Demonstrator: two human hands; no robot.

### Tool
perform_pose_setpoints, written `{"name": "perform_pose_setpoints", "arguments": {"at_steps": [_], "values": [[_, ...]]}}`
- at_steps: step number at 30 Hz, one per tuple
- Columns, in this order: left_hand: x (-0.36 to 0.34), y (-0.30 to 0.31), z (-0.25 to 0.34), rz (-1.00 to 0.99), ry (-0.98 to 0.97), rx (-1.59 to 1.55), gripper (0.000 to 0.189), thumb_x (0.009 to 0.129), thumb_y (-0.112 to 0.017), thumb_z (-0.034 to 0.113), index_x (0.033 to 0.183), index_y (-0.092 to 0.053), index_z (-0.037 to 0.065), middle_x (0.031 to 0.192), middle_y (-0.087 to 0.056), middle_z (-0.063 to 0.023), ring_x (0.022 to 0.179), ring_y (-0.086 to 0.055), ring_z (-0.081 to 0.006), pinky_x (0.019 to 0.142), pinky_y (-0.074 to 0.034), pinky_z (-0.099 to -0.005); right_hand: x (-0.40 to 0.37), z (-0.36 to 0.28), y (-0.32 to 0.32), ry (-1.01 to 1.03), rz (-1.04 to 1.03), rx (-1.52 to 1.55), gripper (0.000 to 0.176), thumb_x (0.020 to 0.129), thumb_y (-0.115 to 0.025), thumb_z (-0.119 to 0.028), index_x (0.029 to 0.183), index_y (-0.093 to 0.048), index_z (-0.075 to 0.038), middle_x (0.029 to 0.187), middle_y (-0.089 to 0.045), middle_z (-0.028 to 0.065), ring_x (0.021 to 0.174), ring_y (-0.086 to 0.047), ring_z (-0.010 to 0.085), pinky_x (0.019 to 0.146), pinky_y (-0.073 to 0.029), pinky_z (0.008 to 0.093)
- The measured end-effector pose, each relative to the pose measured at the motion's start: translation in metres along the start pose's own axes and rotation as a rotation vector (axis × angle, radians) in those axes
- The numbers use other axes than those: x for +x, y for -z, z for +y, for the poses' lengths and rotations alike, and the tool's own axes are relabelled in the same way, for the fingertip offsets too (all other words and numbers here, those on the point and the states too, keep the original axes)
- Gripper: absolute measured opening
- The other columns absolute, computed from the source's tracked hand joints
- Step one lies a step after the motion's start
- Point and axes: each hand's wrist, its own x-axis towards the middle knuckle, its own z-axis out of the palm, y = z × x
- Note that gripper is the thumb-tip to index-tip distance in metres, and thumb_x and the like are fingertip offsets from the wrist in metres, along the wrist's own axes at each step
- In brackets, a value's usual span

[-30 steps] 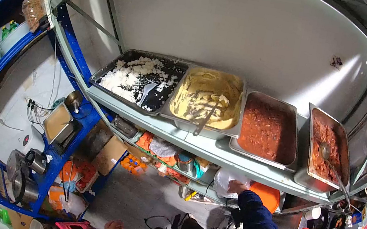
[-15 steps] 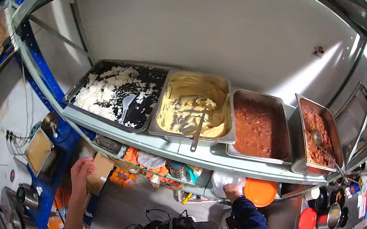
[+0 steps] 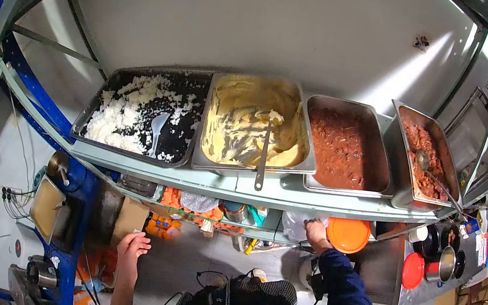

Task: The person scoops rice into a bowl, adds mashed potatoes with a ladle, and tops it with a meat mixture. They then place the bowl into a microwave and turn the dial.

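Observation:
My right hand (image 3: 316, 233) is closed beside a clear plastic bag (image 3: 294, 224) on the lower shelf, left of an orange lid (image 3: 348, 235); what its fingers hold is too small to make out. Lower left, my left hand (image 3: 132, 248) is raised with its fingers bent apart and nothing in it. On the upper shelf (image 3: 233, 183) stand a black tray of white crumbs (image 3: 114, 122) with a white scoop (image 3: 159, 126), a pan of yellow cream (image 3: 231, 112) with a metal spatula (image 3: 264, 156), and two pans of red filling (image 3: 337, 148) (image 3: 424, 143).
A green metal frame (image 3: 487, 127) surrounds the shelf. Orange packs (image 3: 163, 227) lie below on the left. At the right, a counter holds a red lid (image 3: 413, 270) and a metal pot (image 3: 446, 263). A blue rack (image 3: 77, 209) is at the left.
My left hand has moved right and lower. My right hand has shifted slightly upward beside the bag. The view has shifted, so the pans appear higher.

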Motion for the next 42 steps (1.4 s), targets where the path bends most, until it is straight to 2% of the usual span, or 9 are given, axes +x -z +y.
{"name": "perform_pose_setpoints", "arguments": {"at_steps": [14, 19, 26, 28, 30, 32, 34, 38, 42], "values": [[0.001, -0.044, -0.044, -0.406, 0.103, 0.008, 0.024, 0.09, -0.048, 0.02, 0.103, -0.056, 0.001, 0.089, -0.062, -0.0085, 0.077, -0.059, -0.0126, 0.066, -0.045, -0.0228, -0.05, -0.025, 0.112, -0.187, 0.573, 0.644, 0.016, 0.071, -0.054, -0.005, 0.086, -0.051, 0.0, 0.083, -0.051, 0.0201, 0.083, -0.048, 0.0381, 0.076, -0.038, 0.0421], [-0.002, -0.065, -0.046, -0.578, 0.24, 0.003, 0.026, 0.091, -0.046, 0.022, 0.104, -0.056, 0.001, 0.093, -0.061, -0.0095, 0.08, -0.06, -0.0144, 0.07, -0.048, -0.0249, -0.083, -0.069, 0.164, 0.031, 0.769, 0.561, 0.011, 0.064, -0.05, -0.003, 0.075, -0.047, -0.003, 0.074, -0.046, 0.0148, 0.074, -0.044, 0.0336, 0.07, -0.034, 0.042], [-0.001, -0.043, -0.037, -0.828, 1.032, -0.837, 0.053, 0.084, -0.059, 0.026, 0.127, -0.033, 0.009, 0.119, -0.048, -0.0147, 0.108, -0.05, -0.0295, 0.09, -0.043, -0.0441, -0.095, -0.232, 0.239, 0.736, 0.479, 0.728, 0.018, 0.058, -0.058, -0.015, 0.071, -0.051, -0.007, 0.073, -0.047, 0.0081, 0.071, -0.047, 0.0274, 0.068, -0.036, 0.0392], [-0.001, -0.003, -0.06, -0.836, 0.123, -0.49, 0.061, 0.075, -0.068, 0.016, 0.125, -0.034, 0.011, 0.121, -0.046, -0.0146, 0.109, -0.049, -0.0282, 0.091, -0.041, -0.0442, -0.082, -0.283, 0.265, 0.941, 0.465, 0.709, 0.016, 0.064, -0.057, -0.015, 0.076, -0.053, -0.006, 0.079, -0.05, 0.0071, 0.08, -0.05, 0.0236, 0.072, -0.039, 0.0367], [0.002, 0.051, -0.072, -0.683, -0.376, -0.227, 0.08, 0.056, -0.078, -0.005, 0.121, -0.034, 0.01, 0.122, -0.044, -0.0139, 0.11, -0.047, -0.024, 0.093, -0.038, -0.0432, -0.064, -0.325, 0.279, 1.076, 0.422, 0.755, 0.017, 0.066, -0.057, -0.015, 0.079, -0.054, -0.005, 0.082, -0.051, 0.0078, 0.081, -0.051, 0.0245, 0.073, -0.039, 0.0372], [0.005, 0.08, -0.034, -0.458, 0.493, -0.907, 0.057, 0.073, -0.058, 0.022, 0.124, -0.038, 0.008, 0.12, -0.048, -0.0133, 0.11, -0.048, -0.0266, 0.094, -0.037, -0.0448, -0.043, -0.358, 0.302, 1.148, 0.418, 0.809, 0.019, 0.069, -0.057, -0.015, 0.084, -0.055, -0.004, 0.085, -0.053, 0.0087, 0.082, -0.052, 0.0257, 0.074, -0.04, 0.0375], [0.017, 0.124, -0.034, -0.358, 0.442, -0.902, 0.055, 0.078, -0.045, 0.034, 0.126, -0.039, 0.006, 0.122, -0.048, -0.0125, 0.112, -0.047, -0.0283, 0.095, -0.036, -0.0442, -0.02, -0.38, 0.338, 1.16, 0.452, 0.875, 0.022, 0.072, -0.056, -0.015, 0.09, -0.058, -0.003, 0.086, -0.056, 0.0096, 0.081, -0.054, 0.0271, 0.073, -0.041, 0.0376], [0.04, 0.18, -0.01, -0.157, 0.157, -0.956, 0.058, 0.081, -0.042, 0.042, 0.128, -0.037, 0.008, 0.125, -0.046, -0.0107, 0.115, -0.044, -0.0274, 0.095, -0.035, -0.0428, 0.066, -0.407, 0.4, 0.608, 0.637, 0.941, 0.019, 0.071, -0.057, -0.007, 0.089, -0.051, -0.004, 0.075, -0.055, 0.0122, 0.074, -0.054, 0.0296, 0.065, -0.044, 0.0383], [0.079, 0.21, 0.03, 0.027, -0.048, -0.993, 0.057, 0.084, -0.038, 0.045, 0.129, -0.036, 0.011, 0.129, -0.042, -0.0078, 0.118, -0.04, -0.0262, 0.096, -0.034, -0.0406, 0.196, -0.414, 0.367, 0.167, 0.426, 0.289, 0.034, 0.073, -0.061, -0.024, 0.095, -0.049, -0.001, 0.078, -0.063, 0.0175, 0.073, -0.063, 0.0307, 0.064, -0.051, 0.0394]]}}
